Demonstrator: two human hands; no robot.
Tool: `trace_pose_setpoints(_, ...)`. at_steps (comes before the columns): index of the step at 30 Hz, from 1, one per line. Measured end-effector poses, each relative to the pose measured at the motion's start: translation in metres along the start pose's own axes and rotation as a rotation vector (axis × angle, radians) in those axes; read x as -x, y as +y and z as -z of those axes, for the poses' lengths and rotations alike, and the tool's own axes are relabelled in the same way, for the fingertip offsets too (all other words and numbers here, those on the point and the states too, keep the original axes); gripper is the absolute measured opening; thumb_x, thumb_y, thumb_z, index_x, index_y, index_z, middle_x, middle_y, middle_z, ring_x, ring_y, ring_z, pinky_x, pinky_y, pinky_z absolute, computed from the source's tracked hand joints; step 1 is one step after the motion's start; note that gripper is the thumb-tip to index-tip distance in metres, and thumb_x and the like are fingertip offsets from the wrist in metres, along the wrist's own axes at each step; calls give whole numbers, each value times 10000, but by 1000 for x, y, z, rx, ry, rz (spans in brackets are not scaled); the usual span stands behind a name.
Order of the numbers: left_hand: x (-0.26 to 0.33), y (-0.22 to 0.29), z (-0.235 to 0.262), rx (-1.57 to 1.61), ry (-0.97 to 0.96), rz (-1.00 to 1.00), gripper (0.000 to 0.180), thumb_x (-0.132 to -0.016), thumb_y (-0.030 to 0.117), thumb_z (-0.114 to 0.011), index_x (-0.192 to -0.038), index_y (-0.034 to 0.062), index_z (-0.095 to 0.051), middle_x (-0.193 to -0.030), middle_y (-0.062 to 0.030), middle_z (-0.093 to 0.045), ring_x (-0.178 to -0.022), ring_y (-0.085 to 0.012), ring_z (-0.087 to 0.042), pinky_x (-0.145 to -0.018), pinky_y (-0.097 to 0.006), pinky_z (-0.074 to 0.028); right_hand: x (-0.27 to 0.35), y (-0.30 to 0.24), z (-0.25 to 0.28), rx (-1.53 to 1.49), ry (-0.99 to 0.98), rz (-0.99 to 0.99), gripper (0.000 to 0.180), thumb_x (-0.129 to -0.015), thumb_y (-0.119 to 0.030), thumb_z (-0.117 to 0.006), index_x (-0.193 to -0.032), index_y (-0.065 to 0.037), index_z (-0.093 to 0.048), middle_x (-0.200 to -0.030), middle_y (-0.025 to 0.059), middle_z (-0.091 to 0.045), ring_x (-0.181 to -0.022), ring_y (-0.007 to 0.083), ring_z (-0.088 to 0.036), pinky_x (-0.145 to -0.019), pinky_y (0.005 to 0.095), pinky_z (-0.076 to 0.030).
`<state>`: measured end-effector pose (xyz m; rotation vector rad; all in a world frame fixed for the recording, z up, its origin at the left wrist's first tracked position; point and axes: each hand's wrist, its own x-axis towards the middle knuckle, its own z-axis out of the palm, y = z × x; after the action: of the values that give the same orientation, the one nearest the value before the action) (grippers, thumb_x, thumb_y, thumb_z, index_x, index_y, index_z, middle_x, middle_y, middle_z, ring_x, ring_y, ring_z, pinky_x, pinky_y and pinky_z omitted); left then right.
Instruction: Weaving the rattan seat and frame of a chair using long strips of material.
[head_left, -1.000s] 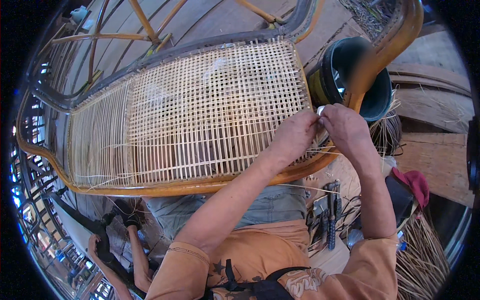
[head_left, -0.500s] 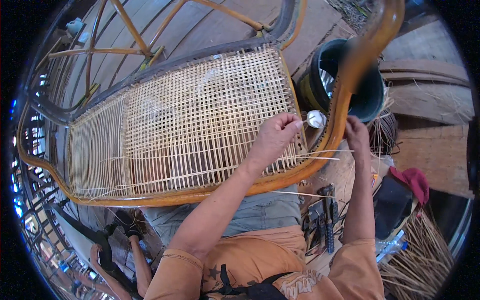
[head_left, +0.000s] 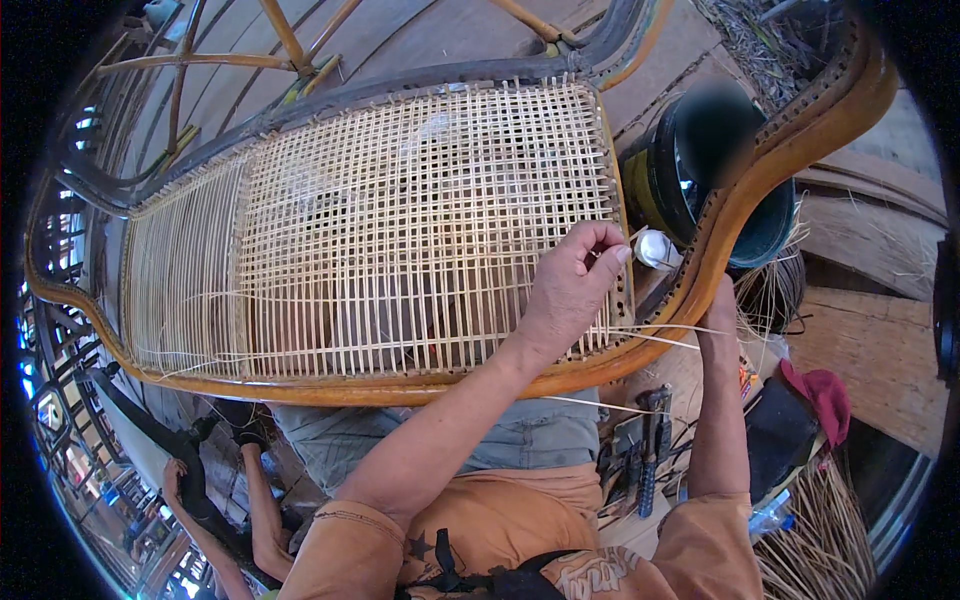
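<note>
Woven cane webbing (head_left: 400, 220) fills a bent, varnished rattan chair frame (head_left: 480, 392) lying across my lap. My left hand (head_left: 575, 290) is above the webbing's right end, thumb and forefinger brought together in a pinch. Whatever lies between those fingertips is too small to make out. My right hand (head_left: 722, 305) reaches behind the frame's right curved rail, which hides its fingers. Loose cane strands (head_left: 665, 338) stick out past the rail between my hands. Just right of my left fingertips is a small white round object (head_left: 655, 250).
A dark bucket (head_left: 650, 170) stands beyond the right rail, with a coil of strands beside it. Hand tools (head_left: 652, 440) lie near my right forearm. A maroon cap (head_left: 815, 400) and a bundle of cane (head_left: 815, 530) are farther right. Another person's arms show at lower left.
My left hand has shifted slightly right and down in the picture. My right hand has dropped lower and gone behind the rail. The view of the frame and bucket has shifted.
</note>
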<state>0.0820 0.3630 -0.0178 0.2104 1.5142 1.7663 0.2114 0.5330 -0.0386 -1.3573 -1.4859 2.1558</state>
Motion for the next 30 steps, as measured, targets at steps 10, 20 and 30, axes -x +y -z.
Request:
trace_pose_setpoints(10, -2, 2, -8, -137, 85, -19, 121, -893, 106, -545, -949, 5, -579, -738, -21, -560, -601, -95, -516, -577, -238, -454, -13, 28, 33, 158, 69, -33, 267, -922, -220, -480, -1048, 3, -551, -912, 71, -596, -785, 156, -600, -694, 288, -509)
trace_pose_setpoints(20, -9, 11, -21, -229, -27, 91, 189, -907, 165, -521, -951, 7, -616, -785, -28, -626, -553, -55, -508, -527, -208, -437, -7, 27, 41, 251, 19, 114, 180, -889, -129, -566, -1021, -14, -609, -831, 15, -619, -699, 83, -563, -622, 232, -471)
trace_pose_setpoints(30, -21, -2, -45, -832, -26, 48, 259, -867, 192, -470, -908, 7, -646, -726, -120, -671, -693, -274, -655, -688, -386, -508, -2, 28, 37, -32, 92, -10, 191, -904, -210, -576, -1009, -51, -570, -769, -14, -594, -570, 56, -538, -501, 207, -457)
